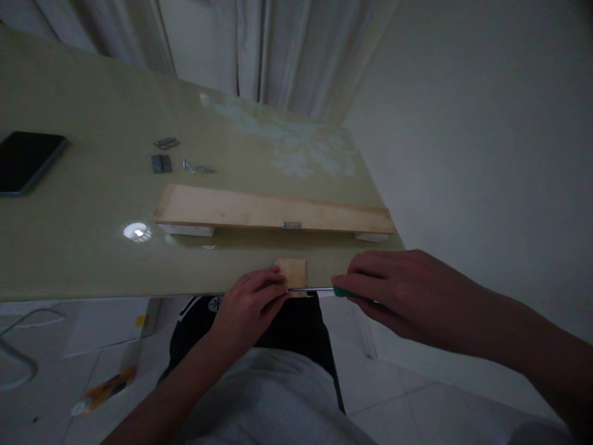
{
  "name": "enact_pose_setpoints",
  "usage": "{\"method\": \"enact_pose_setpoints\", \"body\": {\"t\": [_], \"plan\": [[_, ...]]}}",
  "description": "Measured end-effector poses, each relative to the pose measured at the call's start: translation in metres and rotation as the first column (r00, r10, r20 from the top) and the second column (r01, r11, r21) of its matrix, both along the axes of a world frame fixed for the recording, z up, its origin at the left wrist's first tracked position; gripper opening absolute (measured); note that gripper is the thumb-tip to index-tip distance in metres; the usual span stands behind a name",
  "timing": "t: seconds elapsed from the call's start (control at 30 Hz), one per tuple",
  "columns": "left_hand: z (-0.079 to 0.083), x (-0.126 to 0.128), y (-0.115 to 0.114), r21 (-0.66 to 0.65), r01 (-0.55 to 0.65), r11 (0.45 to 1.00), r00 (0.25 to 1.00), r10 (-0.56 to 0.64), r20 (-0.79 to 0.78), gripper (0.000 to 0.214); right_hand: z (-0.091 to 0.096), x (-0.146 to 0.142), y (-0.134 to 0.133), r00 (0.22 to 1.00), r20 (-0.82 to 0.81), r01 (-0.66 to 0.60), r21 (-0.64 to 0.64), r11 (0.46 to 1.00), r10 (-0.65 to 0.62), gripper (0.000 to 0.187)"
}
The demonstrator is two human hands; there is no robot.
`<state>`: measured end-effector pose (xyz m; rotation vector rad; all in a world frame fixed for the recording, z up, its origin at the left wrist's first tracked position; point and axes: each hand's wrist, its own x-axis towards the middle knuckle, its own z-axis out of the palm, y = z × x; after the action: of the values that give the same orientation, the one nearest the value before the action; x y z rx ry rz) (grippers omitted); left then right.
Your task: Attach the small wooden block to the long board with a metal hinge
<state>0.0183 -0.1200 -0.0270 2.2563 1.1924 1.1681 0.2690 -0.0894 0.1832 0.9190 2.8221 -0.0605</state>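
Note:
At the table's near edge lies a small wooden block. My left hand grips it from the left, fingers closed together along its side. A screwdriver with a green handle is held in my closed right hand. Its metal shaft runs level to the left across the block's near part, and the tip ends beside my left fingertips. Whether a screw sits at the tip is hard to make out. Behind both hands, a long wooden board rests raised on white blocks, with a small metal plate on its near edge.
Small metal hinges and several loose screws lie beyond the board. A dark phone or tablet is at the far left of the glossy table. A wall borders the right side. On the floor lies a yellow-orange object.

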Motion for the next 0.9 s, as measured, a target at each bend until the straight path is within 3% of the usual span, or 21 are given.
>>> {"method": "enact_pose_setpoints", "body": {"t": [0.37, 0.53, 0.63, 0.8, 0.9], "plan": [[-0.001, 0.002, 0.0, 0.008, -0.005, 1.0, 1.0, 0.005, 0.004, 0.009, 0.011, -0.015, 0.011, 0.991, 0.133, -0.012, -0.052, 0.999, 0.019, 0.011], [-0.001, 0.002, -0.001, 0.017, -0.009, 1.0, 1.0, 0.01, -0.016, 0.01, 0.023, -0.031, 0.017, 0.965, 0.217, -0.155, 0.033, 0.987, 0.145, 0.01], [0.0, 0.002, -0.001, 0.022, -0.022, 1.0, 0.999, 0.022, -0.035, 0.01, 0.031, -0.044, 0.021, 0.946, 0.232, -0.236, 0.011, 0.972, 0.227, 0.009], [0.005, 0.002, -0.002, 0.051, -0.027, 0.998, 0.998, 0.03, -0.06, 0.012, 0.039, -0.061, 0.025, 0.941, 0.199, -0.262, -0.083, 0.962, 0.273, 0.012], [0.008, 0.001, -0.002, 0.056, -0.014, 0.998, 0.997, 0.018, -0.073, 0.015, 0.041, -0.068, 0.024, 0.925, 0.231, -0.294, -0.072, 0.953, 0.303, 0.012]]}}
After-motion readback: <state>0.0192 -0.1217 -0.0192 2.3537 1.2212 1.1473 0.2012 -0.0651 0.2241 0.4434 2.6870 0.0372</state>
